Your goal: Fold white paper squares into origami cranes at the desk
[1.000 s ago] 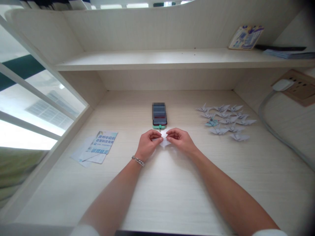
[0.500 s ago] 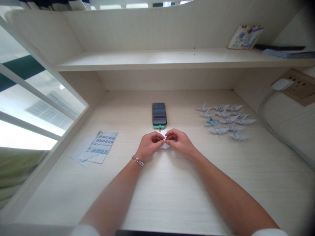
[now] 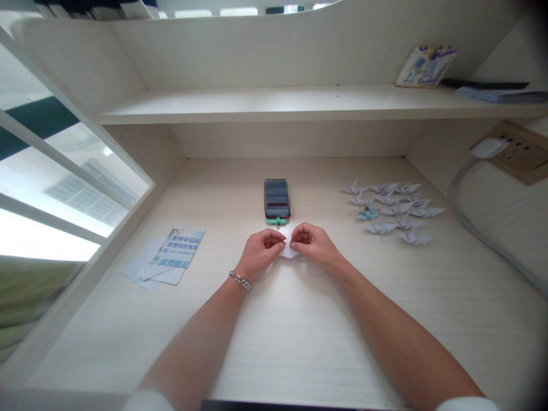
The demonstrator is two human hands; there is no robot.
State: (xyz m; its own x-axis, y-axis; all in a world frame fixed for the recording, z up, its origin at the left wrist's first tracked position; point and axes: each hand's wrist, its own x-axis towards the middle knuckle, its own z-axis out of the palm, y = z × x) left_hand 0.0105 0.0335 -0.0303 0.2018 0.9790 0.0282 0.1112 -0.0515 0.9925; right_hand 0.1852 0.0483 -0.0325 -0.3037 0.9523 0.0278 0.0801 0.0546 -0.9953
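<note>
Centrally, on a pale wood-grain worktop [image 3: 274,342], a small folded piece of white paper [image 3: 288,252] is being held just in front of a dark rectangular phone [image 3: 277,200], and is being partly hidden by fingers. Its left side is being pinched between the thumb and bent forefinger of the bare left hand [image 3: 262,248], its right side between those of the bare right hand [image 3: 314,242]. Both hands are being held nearly closed, thumb tips close together, other fingers curled. A silver chain-link bracelet [image 3: 240,279] is being worn on the left wrist. The phone's near end is being bordered by a green fitting [image 3: 277,221].

To the right, a cluster of white folded-paper cranes [image 3: 396,210] is being joined by one light-blue paper crane [image 3: 368,213]. To the left, thin white sheets [image 3: 141,273] are being partly covered by a blue-and-white printed leaflet [image 3: 177,251]. Above, a colourful tilted packet [image 3: 426,65] is being supported by a pale wooden shelf [image 3: 257,104].
</note>
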